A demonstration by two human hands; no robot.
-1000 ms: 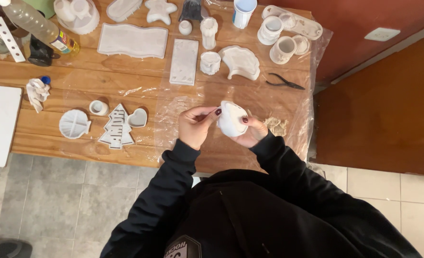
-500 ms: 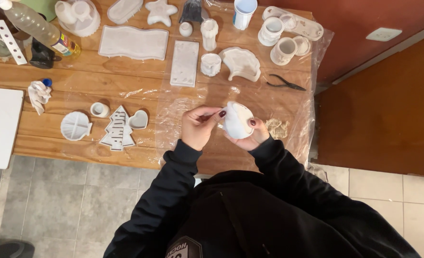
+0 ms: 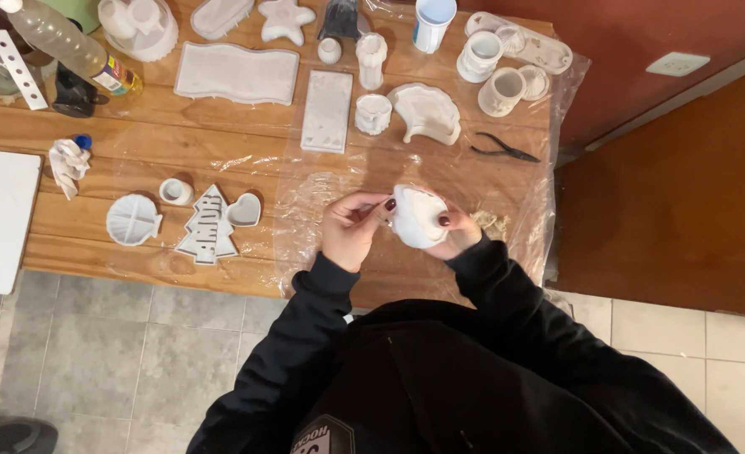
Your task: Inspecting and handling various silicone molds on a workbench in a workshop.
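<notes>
Two hands work over the wooden bench (image 3: 221,160): the right hand (image 3: 460,234) is clamped around a white cast piece (image 3: 417,217), near the pliers (image 3: 504,150); the left hand (image 3: 351,229) pinches its edge.

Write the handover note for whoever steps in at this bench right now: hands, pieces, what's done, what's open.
Right hand: cups a small white cast piece from below, thumb on its front.
Left hand: fingertips pinch at the piece's left edge; whether it holds a tool is too small to tell.
Both hands are above the clear plastic sheet on the wooden table.
Pliers lie untouched to the upper right. Crumbs of trimmings lie beside the right hand.
Done: a white tree, heart dish and round dish lie to the left.
Open: the piece in hand is not set down.
</notes>
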